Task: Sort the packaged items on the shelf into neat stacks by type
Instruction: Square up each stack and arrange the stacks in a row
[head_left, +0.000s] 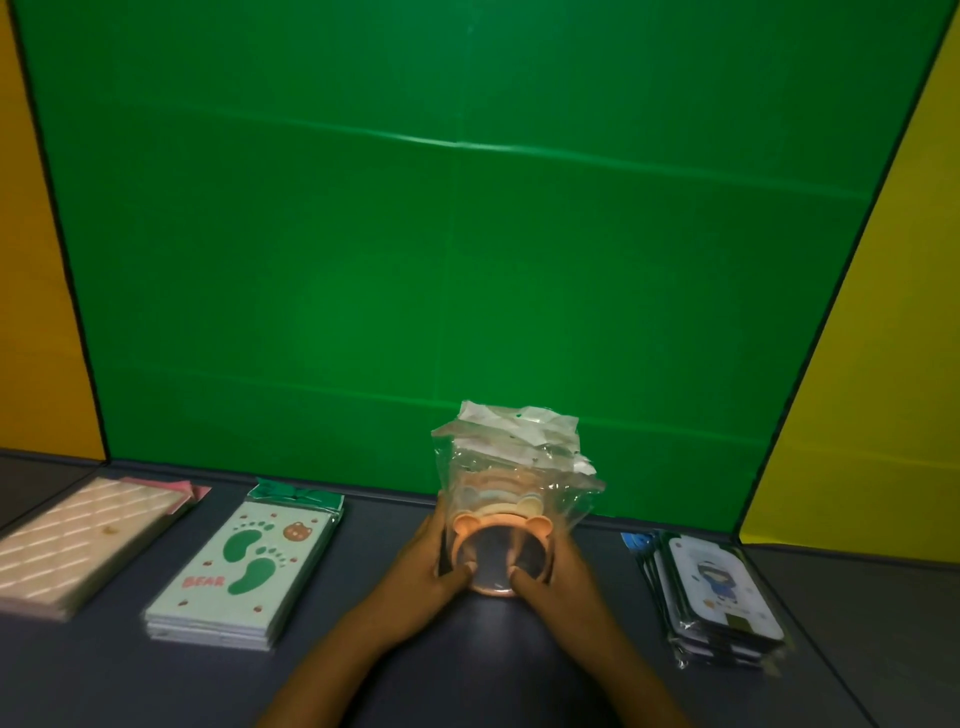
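A stack of round bear-eared mirrors (501, 525) in clear plastic bags stands in the middle of the dark shelf (467, 665). My left hand (423, 569) presses against its left side and my right hand (553, 571) against its right side, thumbs on the top mirror's face. The bags' loose tops stick up toward the back. To the left lies a stack of pale green "BEAR" footprint packs (244, 566). Further left is a stack of white and pink quilted packs (78, 540). On the right sits a stack of bagged cards with a cartoon figure (717, 597).
A green backdrop (467, 234) rises right behind the shelf, with yellow panels (883, 364) on both sides. Bare shelf surface lies between the stacks and in front of my forearms.
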